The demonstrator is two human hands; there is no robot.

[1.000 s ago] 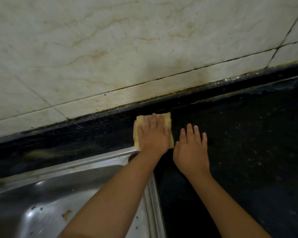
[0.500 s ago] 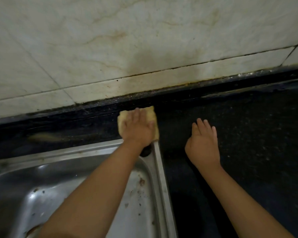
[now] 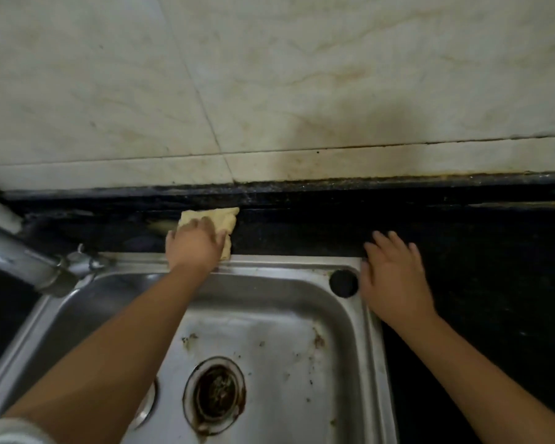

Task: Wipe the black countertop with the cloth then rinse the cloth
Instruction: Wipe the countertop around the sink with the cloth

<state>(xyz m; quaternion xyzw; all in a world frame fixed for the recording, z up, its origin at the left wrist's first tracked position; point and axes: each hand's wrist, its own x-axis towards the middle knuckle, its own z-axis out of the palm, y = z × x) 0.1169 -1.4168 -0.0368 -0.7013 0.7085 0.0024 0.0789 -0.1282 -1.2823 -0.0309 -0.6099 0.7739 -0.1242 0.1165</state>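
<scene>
My left hand (image 3: 196,248) presses the cloth (image 3: 220,219) flat on the narrow black counter (image 3: 302,229) strip behind the sink (image 3: 285,265) — grip spread, not clamped; my right hand (image 3: 394,277) braces open-fingered at the sink's corner.

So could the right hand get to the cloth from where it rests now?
Probably yes. The right hand lies flat at the sink's back right corner, and only bare black countertop separates it from the cloth, though the left hand covers most of it.
</scene>
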